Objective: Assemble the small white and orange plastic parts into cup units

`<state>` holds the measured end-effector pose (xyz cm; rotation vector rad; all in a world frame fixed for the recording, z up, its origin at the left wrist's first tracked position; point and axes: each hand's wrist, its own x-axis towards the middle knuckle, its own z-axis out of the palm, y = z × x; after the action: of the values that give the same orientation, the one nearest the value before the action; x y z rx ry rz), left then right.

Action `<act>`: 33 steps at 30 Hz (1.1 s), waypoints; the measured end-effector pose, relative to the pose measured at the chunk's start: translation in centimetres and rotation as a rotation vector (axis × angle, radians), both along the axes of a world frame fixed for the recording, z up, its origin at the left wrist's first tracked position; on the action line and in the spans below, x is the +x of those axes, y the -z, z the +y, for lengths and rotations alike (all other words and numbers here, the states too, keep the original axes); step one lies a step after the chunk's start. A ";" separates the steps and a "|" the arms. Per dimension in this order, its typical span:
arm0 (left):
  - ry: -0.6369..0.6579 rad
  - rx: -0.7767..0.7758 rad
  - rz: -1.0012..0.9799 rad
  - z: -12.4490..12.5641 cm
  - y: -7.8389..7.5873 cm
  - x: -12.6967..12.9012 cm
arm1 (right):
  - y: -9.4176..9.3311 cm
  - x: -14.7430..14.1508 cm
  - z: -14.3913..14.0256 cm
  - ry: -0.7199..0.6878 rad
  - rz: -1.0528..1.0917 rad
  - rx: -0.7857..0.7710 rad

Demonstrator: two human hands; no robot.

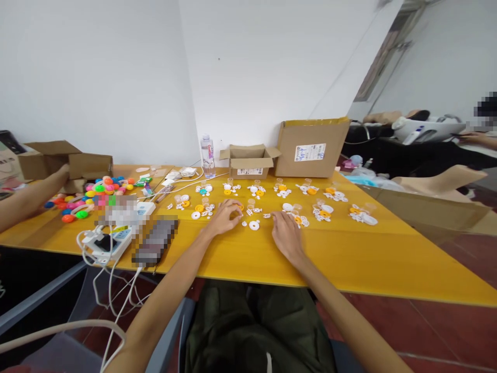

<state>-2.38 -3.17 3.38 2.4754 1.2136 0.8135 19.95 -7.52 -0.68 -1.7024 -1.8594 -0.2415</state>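
Observation:
My left hand (224,217) is over the table with thumb and fingers curled towards each other. An orange plastic ring (241,207) shows at its fingertips. My right hand (288,237) rests palm down, fingers stretched forward and holding nothing that I can see. Just left of its fingertips lies a small white cut-out piece (266,216). Between the hands are a white round disc (254,225), more small white pieces (249,212) and a clear plastic cup (251,203). Close by the right hand sits another group with a white disc (287,207).
Two rows of similar part groups cross the yellow table (349,259). Behind them stand a water bottle (208,155), an open small box (250,161) and a large carton (310,147). Leftward are a phone (155,242), power strip (116,241), coloured balls (97,194) and another person's arm (34,199).

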 end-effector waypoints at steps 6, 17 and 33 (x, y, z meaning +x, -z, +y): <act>-0.041 0.049 0.032 0.1 0.5 -0.1 | 0.6 -0.2 0.2 -0.048 -0.107 0.009; 0.016 0.060 0.081 -0.3 0.5 -0.2 | 0.7 -0.4 0.1 -0.186 -0.100 0.177; 0.128 0.020 0.085 -1.0 -0.1 0.2 | -0.9 -1.0 -0.6 -0.405 -0.186 0.075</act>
<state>-2.20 -4.19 3.45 2.5969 1.0649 0.6968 18.93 -8.11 0.19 -1.2524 -2.2527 -0.3067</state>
